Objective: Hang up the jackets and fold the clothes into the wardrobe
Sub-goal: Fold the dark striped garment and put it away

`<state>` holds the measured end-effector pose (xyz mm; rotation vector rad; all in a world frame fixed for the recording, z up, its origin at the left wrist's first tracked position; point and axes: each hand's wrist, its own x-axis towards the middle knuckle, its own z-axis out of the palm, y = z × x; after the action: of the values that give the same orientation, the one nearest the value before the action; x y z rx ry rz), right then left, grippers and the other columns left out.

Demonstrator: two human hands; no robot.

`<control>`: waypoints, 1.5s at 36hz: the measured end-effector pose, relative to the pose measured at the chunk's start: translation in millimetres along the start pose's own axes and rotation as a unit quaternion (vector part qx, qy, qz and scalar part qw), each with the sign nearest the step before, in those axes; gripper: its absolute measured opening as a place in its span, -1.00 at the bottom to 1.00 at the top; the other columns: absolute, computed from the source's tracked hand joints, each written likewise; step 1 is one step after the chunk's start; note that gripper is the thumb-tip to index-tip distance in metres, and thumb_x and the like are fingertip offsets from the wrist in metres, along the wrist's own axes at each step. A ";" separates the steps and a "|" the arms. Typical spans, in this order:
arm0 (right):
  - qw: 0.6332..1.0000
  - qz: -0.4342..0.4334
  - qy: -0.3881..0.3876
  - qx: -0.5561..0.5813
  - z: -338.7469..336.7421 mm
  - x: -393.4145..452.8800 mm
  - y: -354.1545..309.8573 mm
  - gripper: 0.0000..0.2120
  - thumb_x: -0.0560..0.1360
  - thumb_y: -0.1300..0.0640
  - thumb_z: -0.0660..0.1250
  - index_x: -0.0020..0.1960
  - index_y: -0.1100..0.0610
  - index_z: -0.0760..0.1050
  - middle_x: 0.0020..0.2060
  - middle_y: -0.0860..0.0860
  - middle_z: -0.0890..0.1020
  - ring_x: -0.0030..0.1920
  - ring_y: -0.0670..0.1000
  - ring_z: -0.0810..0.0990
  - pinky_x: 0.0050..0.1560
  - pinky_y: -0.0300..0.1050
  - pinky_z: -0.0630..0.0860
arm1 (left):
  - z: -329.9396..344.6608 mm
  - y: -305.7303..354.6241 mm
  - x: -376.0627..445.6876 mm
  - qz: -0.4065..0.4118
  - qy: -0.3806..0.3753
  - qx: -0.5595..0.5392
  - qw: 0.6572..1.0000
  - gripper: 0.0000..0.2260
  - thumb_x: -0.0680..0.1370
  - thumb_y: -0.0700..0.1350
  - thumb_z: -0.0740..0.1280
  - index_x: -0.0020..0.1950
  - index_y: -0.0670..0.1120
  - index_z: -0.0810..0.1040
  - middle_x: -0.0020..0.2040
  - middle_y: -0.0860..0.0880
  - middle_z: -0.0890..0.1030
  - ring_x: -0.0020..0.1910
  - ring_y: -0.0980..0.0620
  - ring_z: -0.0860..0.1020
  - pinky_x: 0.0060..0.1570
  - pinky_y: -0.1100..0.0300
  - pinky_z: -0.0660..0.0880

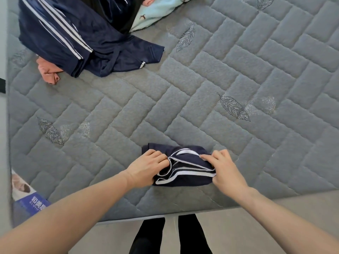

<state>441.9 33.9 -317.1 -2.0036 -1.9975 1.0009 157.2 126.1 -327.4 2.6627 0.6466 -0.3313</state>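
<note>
View: a head-worn camera looks down at a bed and 2 bare forearms reaching forward over its near edge.
Surface: a grey quilted mattress cover point(201, 85) with a brick-like stitched pattern and several embroidered leaves.
Folded garment: a small navy garment with white trim point(185, 165) lies on the cover near the bed's front edge, folded into a compact bundle, its white-edged layers stacked and facing the camera.
Left hand: the left hand point(146, 167) rests on the left end of the bundle, knuckles up, fingers curled down and pressed close together onto the fabric fold; its fingertips are hidden in the cloth.
Right hand: the right hand point(225, 167) is on the right end of the bundle, fingers close together and bent, fingertips pinching the top white-trimmed edge, thumb tucked against the bundle's side.
Clothes pile: at the far left corner of the bed lies a loose heap, well apart from the hands.
Pile contents: a dark navy jacket with 3 white stripes point(69, 37) on top, a crumpled salmon-pink piece point(48, 73) poking out below it, a black item behind, and a pale blue patterned cloth point(156, 13) to its right.
Near left corner: a printed blue and white package point(27, 198) sits at the bed's edge.
Floor: grey floor below the bed, with the person's legs in black trousers point(170, 235) between the arms.
</note>
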 end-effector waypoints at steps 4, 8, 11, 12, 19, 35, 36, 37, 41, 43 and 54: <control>1.000 0.025 0.017 -0.004 10.6 -8.7 -6.9 -0.31 0.15 0.55 0.36 0.17 0.04 0.59 -0.05 -0.05 0.41 0.01 0.03 0.32 -0.08 -0.05 0.55 | 2.4 18.2 -10.4 -0.101 -0.057 -0.080 0.990 -0.45 0.23 0.32 0.38 0.01 -0.02 0.38 -0.06 0.09 0.48 -0.07 0.03 0.50 0.22 0.09 0.35; 0.997 0.043 0.049 -0.034 19.3 -9.3 -11.9 -0.39 0.06 0.52 0.40 0.03 0.08 0.53 0.03 -0.02 0.40 -0.03 0.06 0.34 -0.09 -0.01 0.53 | -0.2 44.9 -1.9 -0.194 0.014 -0.172 0.966 -0.10 0.11 0.46 0.42 0.28 -0.03 0.30 0.20 0.07 0.41 0.15 0.04 0.46 0.30 0.05 0.33; 0.994 0.039 0.061 -0.076 27.3 -11.6 -14.1 -0.45 0.06 0.49 0.43 -0.06 0.06 0.48 -0.05 0.00 0.47 -0.13 0.09 0.38 -0.17 0.01 0.50 | 4.8 63.0 10.2 -0.188 -0.015 -0.135 0.973 0.10 0.11 0.44 0.45 0.51 -0.02 0.18 0.42 0.02 0.32 0.33 -0.02 0.34 0.33 0.00 0.33; 0.993 0.041 0.064 -0.085 29.9 -13.5 -14.5 -0.49 0.09 0.48 0.44 -0.09 0.05 0.47 -0.09 -0.01 0.48 -0.15 0.08 0.38 -0.21 0.00 0.46 | 9.8 68.3 14.4 -0.183 -0.031 -0.113 0.976 0.07 0.14 0.38 0.48 0.53 -0.01 0.17 0.41 0.00 0.31 0.31 -0.04 0.34 0.29 0.00 0.35; 0.986 0.079 0.147 -0.031 45.2 -30.1 -18.6 -0.57 0.12 0.49 0.38 -0.24 0.04 0.38 -0.25 -0.10 0.43 -0.20 -0.01 0.26 -0.25 -0.17 0.20 | 24.0 65.9 29.1 -0.154 0.073 -0.062 0.983 -0.54 0.21 -0.33 0.42 0.01 -0.03 0.39 -0.13 0.00 0.50 -0.17 -0.08 0.49 -0.24 0.10 0.23; 0.979 0.193 0.006 0.064 71.3 -56.2 -38.1 -0.76 0.36 0.17 0.38 -0.10 -0.03 0.37 -0.08 -0.13 0.39 -0.01 -0.04 0.27 -0.01 -0.15 0.33 | 40.0 88.3 2.9 -0.286 0.032 -0.286 0.914 -0.58 0.43 0.28 0.33 0.13 0.04 0.45 0.07 0.13 0.40 0.03 0.07 0.43 0.03 0.13 0.43; 0.971 0.212 0.016 0.108 68.7 -58.0 -40.0 -0.79 0.40 0.14 0.39 -0.07 -0.02 0.39 -0.07 -0.14 0.41 0.01 -0.04 0.32 0.01 -0.15 0.34 | 36.5 86.8 3.2 -0.329 0.056 -0.331 0.883 -0.59 0.45 0.26 0.38 0.16 0.05 0.45 0.10 0.15 0.39 0.03 0.11 0.46 0.04 0.15 0.46; 0.958 0.238 0.044 0.157 64.9 -58.0 -40.8 -0.81 0.43 0.13 0.41 -0.05 0.00 0.41 -0.06 -0.13 0.44 0.02 -0.02 0.39 0.04 -0.12 0.38 | 34.0 83.9 3.6 -0.371 0.084 -0.361 0.851 -0.56 0.45 0.22 0.43 0.20 0.03 0.43 0.15 0.15 0.36 0.04 0.11 0.48 0.06 0.14 0.49; 0.855 0.405 0.132 0.296 47.8 -47.1 -35.4 -0.42 0.44 -0.05 0.53 0.30 0.14 0.35 0.20 0.01 0.39 0.07 0.02 0.48 0.29 -0.01 0.42 | 29.1 61.9 2.3 -0.523 0.114 -0.359 0.764 -0.14 0.36 0.13 0.58 0.49 -0.11 0.22 0.43 -0.06 0.20 0.35 -0.12 0.42 0.33 -0.01 0.43; 0.826 0.444 0.090 0.337 45.8 -42.2 -27.6 -0.10 0.40 -0.11 0.56 0.53 0.15 0.16 0.42 0.09 0.32 0.34 0.04 0.41 0.43 -0.02 0.31 | 30.8 50.6 1.9 -0.575 0.050 -0.352 0.737 0.09 0.27 0.24 0.60 0.59 -0.11 0.09 0.51 -0.14 0.19 0.49 -0.20 0.26 0.46 -0.06 0.28; 0.755 0.418 -0.005 0.505 58.5 -45.7 -12.4 -0.50 0.40 -0.18 0.53 0.25 0.02 0.57 0.07 -0.08 0.71 0.06 -0.07 0.69 0.12 -0.13 0.57 | 33.4 34.1 0.0 -0.474 0.034 -0.663 0.578 -0.46 0.30 -0.23 0.66 0.21 -0.13 0.54 0.10 -0.13 0.71 0.03 -0.06 0.69 0.19 -0.03 0.59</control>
<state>404.9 -27.7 -339.5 -2.0272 -0.1513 1.6881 169.1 84.2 -347.0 0.7132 1.4996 0.0599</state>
